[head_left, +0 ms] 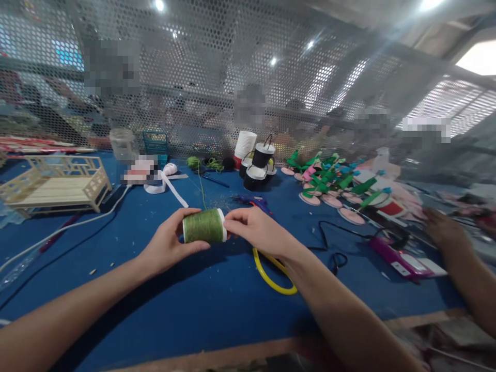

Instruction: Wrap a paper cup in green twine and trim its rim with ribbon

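My left hand [170, 237] is wrapped round a paper cup [204, 226] lying on its side in the air, its wall covered in green yarn. The cup's white rim faces right. There my right hand [258, 227] has thumb and fingers pinched together on the rim; the fingertips are partly hidden. A green strand runs from the cup back to a ball of green yarn [192, 163]. Below my right wrist lies a yellow loop-shaped handle [271, 281], partly covered. Just behind that hand is a blue glue gun [253, 201].
White cups [245, 143] stand stacked behind black-wrapped cups [254, 177]. White ribbon [157, 188] and a small wooden bench [58, 188] are on the left. Green craft pieces on pink discs [333, 200] and a purple power strip [401, 258] lie right, near another person's hand [445, 230].
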`<state>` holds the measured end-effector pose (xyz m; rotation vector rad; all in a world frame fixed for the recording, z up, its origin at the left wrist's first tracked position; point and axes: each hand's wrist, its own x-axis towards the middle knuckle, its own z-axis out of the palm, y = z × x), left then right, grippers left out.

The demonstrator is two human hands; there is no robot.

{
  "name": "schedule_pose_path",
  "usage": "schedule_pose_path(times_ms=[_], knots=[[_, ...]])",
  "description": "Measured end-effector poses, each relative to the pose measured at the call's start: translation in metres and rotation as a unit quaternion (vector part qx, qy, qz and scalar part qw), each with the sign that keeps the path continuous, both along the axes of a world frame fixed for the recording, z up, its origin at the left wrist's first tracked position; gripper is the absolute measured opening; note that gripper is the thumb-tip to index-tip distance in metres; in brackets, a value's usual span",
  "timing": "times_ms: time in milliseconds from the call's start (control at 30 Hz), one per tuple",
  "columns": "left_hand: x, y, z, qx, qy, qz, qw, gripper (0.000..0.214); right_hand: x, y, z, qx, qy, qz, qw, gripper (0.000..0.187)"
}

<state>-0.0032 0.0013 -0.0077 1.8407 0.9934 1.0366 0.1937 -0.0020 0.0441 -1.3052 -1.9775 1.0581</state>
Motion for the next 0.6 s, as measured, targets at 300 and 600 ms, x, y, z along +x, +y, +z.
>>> schedule_pose_path(times_ms=[300,600], knots=[[-0.0012,0.0019,-0.0026,0.065,0.050,-0.001,0.997,0.056,0.0020,0.0000,0.0028,-0.028,0.032,-0.004,0.999,0.019],[-0.0048,0.0035,-0.0041,0.150,0.100,-0.002,0.984,0.055,0.0020,0.0015,0.0027,-0.048,0.052,-0.021,0.997,0.016]])
